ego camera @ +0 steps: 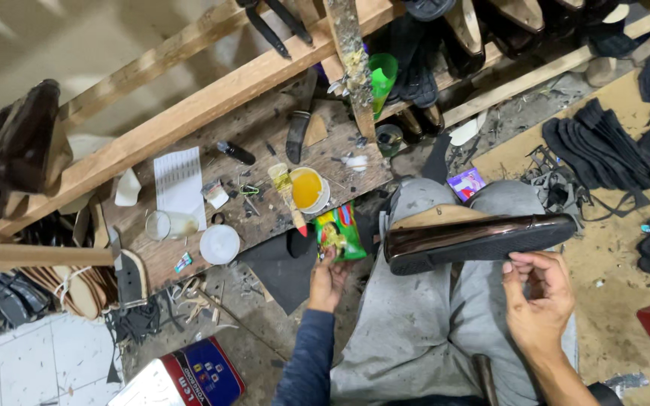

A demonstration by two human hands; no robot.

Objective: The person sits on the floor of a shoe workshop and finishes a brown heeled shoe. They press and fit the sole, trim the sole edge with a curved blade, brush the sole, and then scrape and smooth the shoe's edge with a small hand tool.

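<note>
The wooden tabletop (265, 128) lies low in front of the seated person, cluttered with scraps. Just right of the tabletop, across the person's grey-trousered knees, rests a glossy dark shoe (479, 239), sole side toward the body. The right hand (539, 301) sits under the shoe's toe end, fingers curled loosely and touching its sole, not clamped. At the tabletop's near edge the left hand (328, 282) has its fingers closed on a green snack packet (339, 231). On the tabletop, a cup of yellow glue (308, 189) stands beside a brush (287, 194).
</note>
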